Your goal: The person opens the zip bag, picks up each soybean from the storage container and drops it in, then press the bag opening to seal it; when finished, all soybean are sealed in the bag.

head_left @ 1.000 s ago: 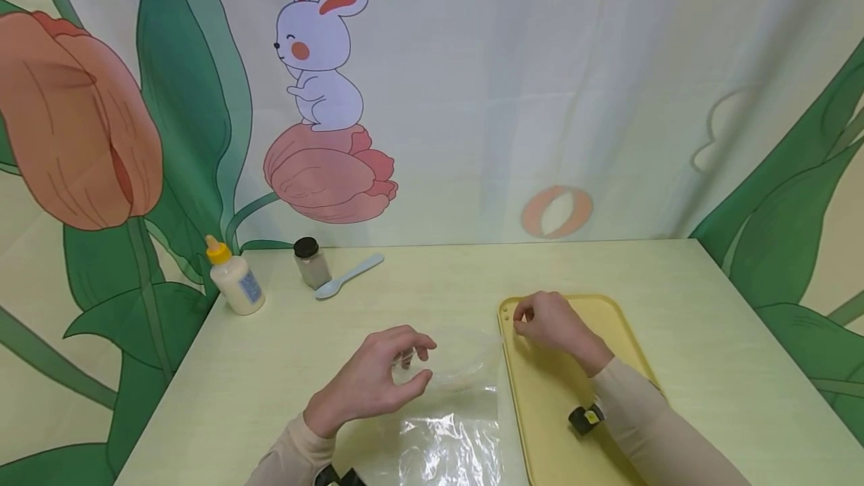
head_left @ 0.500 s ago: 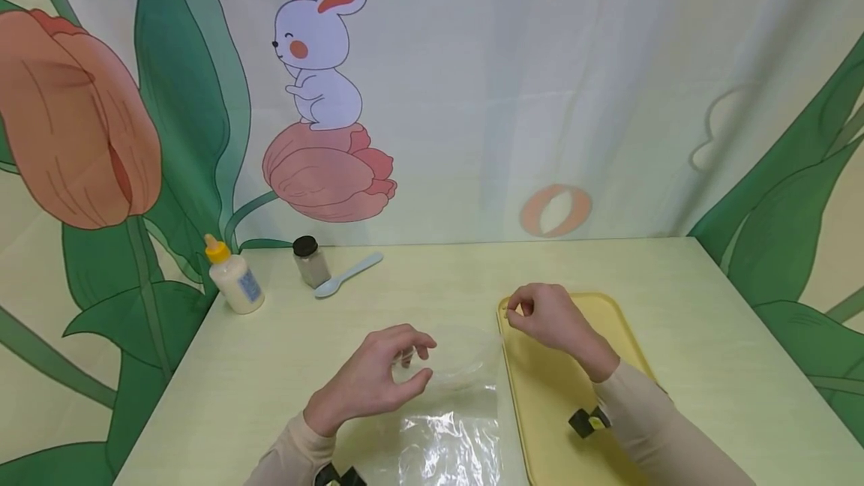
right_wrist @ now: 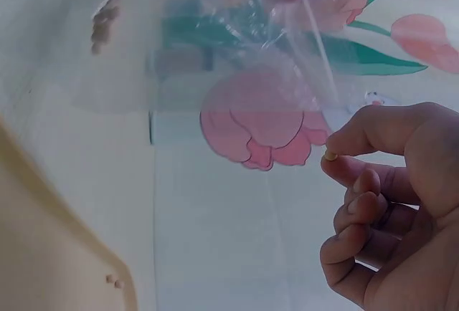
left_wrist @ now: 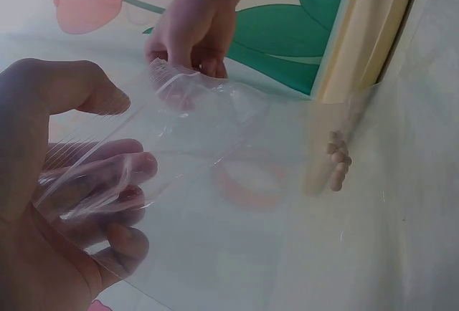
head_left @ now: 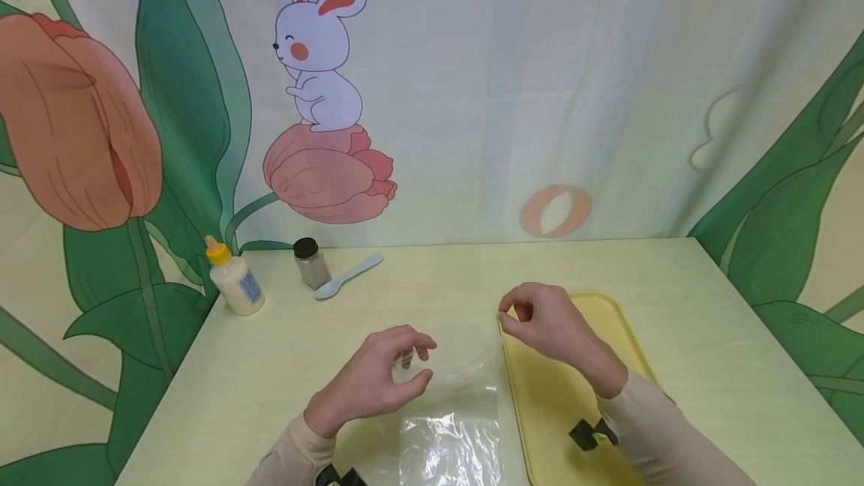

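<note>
My left hand (head_left: 378,370) holds the mouth of a clear zip bag (head_left: 448,448), with the film draped over its curled fingers and the thumb apart from them. A small cluster of brownish beads (left_wrist: 338,164) shows through the film, low in the bag. My right hand (head_left: 550,321) pinches one tiny pale yellow bead (right_wrist: 330,156) between thumb and index finger. It hovers over the far left corner of the yellow tray (head_left: 560,411), to the right of the bag's mouth. Two small beads (right_wrist: 115,281) lie in a tray corner in the right wrist view.
A glue bottle (head_left: 236,283) with a yellow cap stands at the table's left edge. Beside it are a jar (head_left: 313,268) with a black lid and a pale blue spoon (head_left: 351,276). A printed curtain (head_left: 439,96) hangs behind the table.
My right hand has moved slightly left and away from me, from over the tray's corner to its left rim, fingertips pinched. My left hand and the bag have stayed put.
</note>
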Motion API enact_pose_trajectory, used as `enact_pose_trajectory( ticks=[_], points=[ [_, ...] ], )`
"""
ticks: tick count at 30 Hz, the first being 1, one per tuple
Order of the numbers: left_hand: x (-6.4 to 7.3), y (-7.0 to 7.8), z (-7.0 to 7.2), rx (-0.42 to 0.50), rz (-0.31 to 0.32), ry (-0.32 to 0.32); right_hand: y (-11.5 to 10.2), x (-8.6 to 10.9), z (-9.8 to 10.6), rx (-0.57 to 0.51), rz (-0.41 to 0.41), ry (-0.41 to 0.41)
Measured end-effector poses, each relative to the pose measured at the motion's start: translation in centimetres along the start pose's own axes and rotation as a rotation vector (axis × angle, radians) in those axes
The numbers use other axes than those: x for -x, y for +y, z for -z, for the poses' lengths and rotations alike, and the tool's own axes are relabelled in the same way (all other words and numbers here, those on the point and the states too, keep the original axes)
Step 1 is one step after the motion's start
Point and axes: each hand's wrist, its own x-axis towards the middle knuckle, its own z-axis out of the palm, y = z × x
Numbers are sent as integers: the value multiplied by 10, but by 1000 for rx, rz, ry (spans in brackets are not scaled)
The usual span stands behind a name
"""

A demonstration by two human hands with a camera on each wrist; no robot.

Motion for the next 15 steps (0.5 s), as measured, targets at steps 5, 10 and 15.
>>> enact_pose_trajectory(
  ticks=[5,10,15],
  points=[
    [-1,0,1,-14,-3,2,-17,4,5,-54,49,23],
    [-1,0,2,-15,8,-5,-29,7,4,-94,96,33],
    [0,0,1,-16,7,-2,-35,11,1,-127,138,18]
  ],
)
